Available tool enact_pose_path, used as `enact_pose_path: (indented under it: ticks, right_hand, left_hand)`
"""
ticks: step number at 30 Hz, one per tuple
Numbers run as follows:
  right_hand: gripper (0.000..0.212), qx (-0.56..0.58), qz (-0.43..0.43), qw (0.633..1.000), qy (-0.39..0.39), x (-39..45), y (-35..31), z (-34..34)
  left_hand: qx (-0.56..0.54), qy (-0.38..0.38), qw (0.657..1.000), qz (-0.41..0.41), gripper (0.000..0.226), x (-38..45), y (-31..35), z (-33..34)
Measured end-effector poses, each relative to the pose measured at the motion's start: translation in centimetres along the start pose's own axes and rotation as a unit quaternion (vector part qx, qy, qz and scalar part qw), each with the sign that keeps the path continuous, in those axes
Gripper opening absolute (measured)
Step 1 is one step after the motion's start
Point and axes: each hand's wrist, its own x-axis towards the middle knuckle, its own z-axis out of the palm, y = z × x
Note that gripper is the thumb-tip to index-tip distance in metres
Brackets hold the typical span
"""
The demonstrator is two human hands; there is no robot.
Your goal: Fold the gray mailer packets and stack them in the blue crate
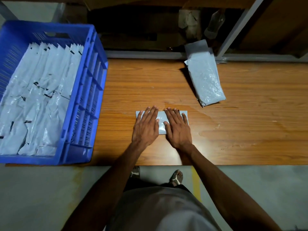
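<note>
The gray mailer packet lies flat on the wooden table under both palms: left hand and right hand press with straight fingers, blue crate at nine o'clock.

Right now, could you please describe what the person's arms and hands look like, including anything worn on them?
Both arms are bare to the frame's edge, with no sleeves showing. The left hand and right hand wear no gloves, rings, watch or bands that I can see.
</note>
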Motion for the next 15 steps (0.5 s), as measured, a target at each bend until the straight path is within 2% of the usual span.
enact_pose_path:
  ticks: [7, 11, 15]
  right_hand:
    - [0.056, -0.001, 0.01, 1.0, -0.011, -0.3, -0.5, -0.3]
    - [0.059, 0.033, 0.012, 0.998, -0.042, -0.3, -0.1, -0.9]
    - [0.059, -0.002, 0.004, 0.999, -0.036, -0.7, 2.1, -1.7]
  left_hand:
    - [0.001, -0.017, 1.0, -0.003, 0.058, -0.2, -0.1, -0.4]
    - [0.012, -0.055, 0.998, -0.013, 0.066, 0.5, 0.7, -1.2]
    - [0.003, -0.041, 0.999, 0.0, 0.065, 1.3, 1.9, -0.5]
